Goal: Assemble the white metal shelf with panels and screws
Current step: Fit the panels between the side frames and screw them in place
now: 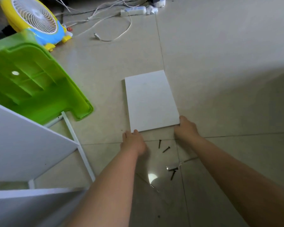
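- The left hand touches the near left corner of the panel, fingertips at its edge; whether they curl under it I cannot tell
- The right hand grasps the panel's near right corner, thumb on top and fingers seemingly under the edge
- The panel lies flat on the floor, ahead of both hands; with so little purchase on a thin edge, it could slip from the left side in a lift and drop on its far corner
- Loose screws lie just nearer than the panel, between the forearms, with more nearer again; dragging the panel back, or a forearm sweeping low, would scatter them across the tiles
- The shelf frame stands well left of the panel and nearer; swinging the panel across could knock its thin leg
- The green stool lies left of the panel, touching or just beside the frame, crowding that path
- Cables and a fan sit far beyond the panel, out of harm
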Demonstrator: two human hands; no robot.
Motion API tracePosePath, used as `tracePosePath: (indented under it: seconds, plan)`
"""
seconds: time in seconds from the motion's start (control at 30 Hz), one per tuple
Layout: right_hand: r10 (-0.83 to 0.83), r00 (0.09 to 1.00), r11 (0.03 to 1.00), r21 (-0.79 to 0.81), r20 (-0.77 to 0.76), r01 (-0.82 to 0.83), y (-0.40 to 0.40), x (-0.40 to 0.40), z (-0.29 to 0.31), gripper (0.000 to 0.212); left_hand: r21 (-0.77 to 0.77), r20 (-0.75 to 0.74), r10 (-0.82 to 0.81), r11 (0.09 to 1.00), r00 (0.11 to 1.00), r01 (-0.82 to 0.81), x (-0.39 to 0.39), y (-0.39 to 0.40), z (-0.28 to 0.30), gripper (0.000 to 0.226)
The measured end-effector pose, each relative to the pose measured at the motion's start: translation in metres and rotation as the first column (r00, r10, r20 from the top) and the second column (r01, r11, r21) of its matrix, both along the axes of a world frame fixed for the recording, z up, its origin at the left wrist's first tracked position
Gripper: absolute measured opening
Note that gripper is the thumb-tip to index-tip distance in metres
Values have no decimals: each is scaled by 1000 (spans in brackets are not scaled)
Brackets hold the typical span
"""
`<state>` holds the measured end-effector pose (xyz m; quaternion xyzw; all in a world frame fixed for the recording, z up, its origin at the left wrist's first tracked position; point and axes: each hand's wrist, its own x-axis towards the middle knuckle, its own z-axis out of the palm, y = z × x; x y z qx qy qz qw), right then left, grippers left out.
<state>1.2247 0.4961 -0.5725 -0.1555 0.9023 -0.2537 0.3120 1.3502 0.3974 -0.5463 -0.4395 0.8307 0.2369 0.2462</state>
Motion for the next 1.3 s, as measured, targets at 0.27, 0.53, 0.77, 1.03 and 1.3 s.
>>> tracePosePath:
  seconds: [0.27,0.53,0.77,1.03,1.3]
  plan:
    - [-134,989,983,-120,65,141,-4,4,0,39,220,-188,315,937,930,-272,-6,-13,-7,21]
    - [-363,767,793,-257,528,552,-4,-13,27,23,197,-308,496,868,812,-456,-4,-16,16,51]
    - [-245,872,832,-371,423,413,-21,-33,95,31,382,-348,530,833,774,-399,-15,-3,63,69]
    - [-272,860,678,-548,432,490,1,-10,201,20,-429,-249,-234,897,940,110,8,7,132,37]
    - [-97,944,926,-376,-315,-30,62,36,274,44,-548,-416,-413,825,810,139,67,46,205,31]
